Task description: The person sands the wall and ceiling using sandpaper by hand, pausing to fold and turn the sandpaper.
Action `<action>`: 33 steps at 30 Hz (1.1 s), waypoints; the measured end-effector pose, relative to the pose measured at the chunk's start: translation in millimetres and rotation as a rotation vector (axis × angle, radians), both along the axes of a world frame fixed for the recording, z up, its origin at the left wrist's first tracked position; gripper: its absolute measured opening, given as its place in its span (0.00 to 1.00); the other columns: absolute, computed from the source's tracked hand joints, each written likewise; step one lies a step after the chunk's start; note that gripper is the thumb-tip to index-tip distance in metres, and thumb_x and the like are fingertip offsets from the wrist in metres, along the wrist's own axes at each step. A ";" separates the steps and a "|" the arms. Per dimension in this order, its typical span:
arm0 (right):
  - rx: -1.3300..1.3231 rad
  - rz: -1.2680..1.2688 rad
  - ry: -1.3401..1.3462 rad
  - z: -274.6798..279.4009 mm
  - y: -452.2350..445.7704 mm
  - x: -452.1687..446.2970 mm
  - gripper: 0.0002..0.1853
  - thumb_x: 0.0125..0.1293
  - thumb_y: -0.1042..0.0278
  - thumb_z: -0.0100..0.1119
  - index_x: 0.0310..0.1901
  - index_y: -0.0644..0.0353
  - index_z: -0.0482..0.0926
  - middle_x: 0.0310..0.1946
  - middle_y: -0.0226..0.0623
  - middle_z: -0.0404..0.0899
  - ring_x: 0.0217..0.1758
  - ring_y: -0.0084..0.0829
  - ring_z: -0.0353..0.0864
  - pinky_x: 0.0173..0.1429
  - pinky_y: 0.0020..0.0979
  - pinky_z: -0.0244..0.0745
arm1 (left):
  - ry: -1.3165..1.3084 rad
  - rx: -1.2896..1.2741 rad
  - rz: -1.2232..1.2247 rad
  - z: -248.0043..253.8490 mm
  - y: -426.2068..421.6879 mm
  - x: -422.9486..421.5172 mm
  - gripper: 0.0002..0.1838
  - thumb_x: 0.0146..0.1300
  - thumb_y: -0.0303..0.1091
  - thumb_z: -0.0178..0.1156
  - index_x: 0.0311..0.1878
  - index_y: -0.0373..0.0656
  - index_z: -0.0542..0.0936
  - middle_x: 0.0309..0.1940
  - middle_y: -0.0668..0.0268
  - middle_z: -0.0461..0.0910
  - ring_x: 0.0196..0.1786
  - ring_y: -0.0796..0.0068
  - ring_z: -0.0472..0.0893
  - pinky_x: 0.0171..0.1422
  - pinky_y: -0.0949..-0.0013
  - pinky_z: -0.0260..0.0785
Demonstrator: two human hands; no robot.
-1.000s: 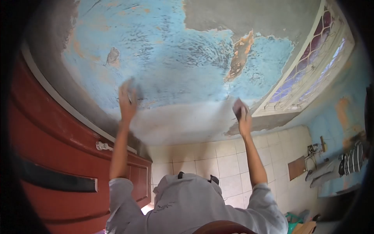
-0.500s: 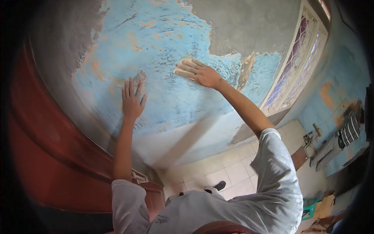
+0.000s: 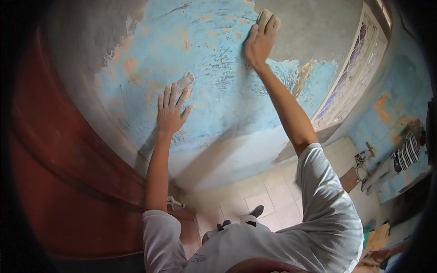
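Observation:
My right hand [image 3: 259, 45] presses a pale folded piece of sandpaper [image 3: 267, 13] flat against the wall. It sits high up, where the peeling light-blue paint [image 3: 214, 100] meets bare grey plaster [image 3: 309, 32]. Only the edges of the sandpaper show past my fingers. Lower and to the left, my left hand [image 3: 171, 116] rests on the blue paint with its fingers spread and nothing in it. Just above its fingertips is a small grey bare patch [image 3: 185, 82]. Dark scratch marks and orange spots cover the paint.
A reddish-brown door [image 3: 68, 182] stands close on my left. To the right is a window with a white grille [image 3: 350, 77]. Pale floor tiles [image 3: 268, 200] lie below. Another person in a striped shirt [image 3: 406, 152] is at the far-right wall.
My right hand has swept up and to the right with the sandpaper, from mid-wall to the plaster edge. My left hand stays by the grey patch; the whole view has shifted slightly.

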State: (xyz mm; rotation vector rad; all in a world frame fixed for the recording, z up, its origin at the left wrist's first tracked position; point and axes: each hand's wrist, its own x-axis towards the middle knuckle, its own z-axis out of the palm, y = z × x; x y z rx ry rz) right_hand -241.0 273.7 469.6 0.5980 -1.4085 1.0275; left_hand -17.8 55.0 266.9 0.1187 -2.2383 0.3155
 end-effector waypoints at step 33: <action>1.018 0.006 0.390 -27.2 -41.1 61.6 0.26 0.83 0.52 0.40 0.79 0.23 0.61 0.84 0.22 0.55 0.87 0.26 0.51 0.86 0.66 0.41 | 0.092 0.186 0.214 -35.2 -49.3 46.5 0.65 0.61 0.78 0.60 0.86 0.44 0.44 0.83 0.33 0.35 0.85 0.32 0.37 0.82 0.26 0.32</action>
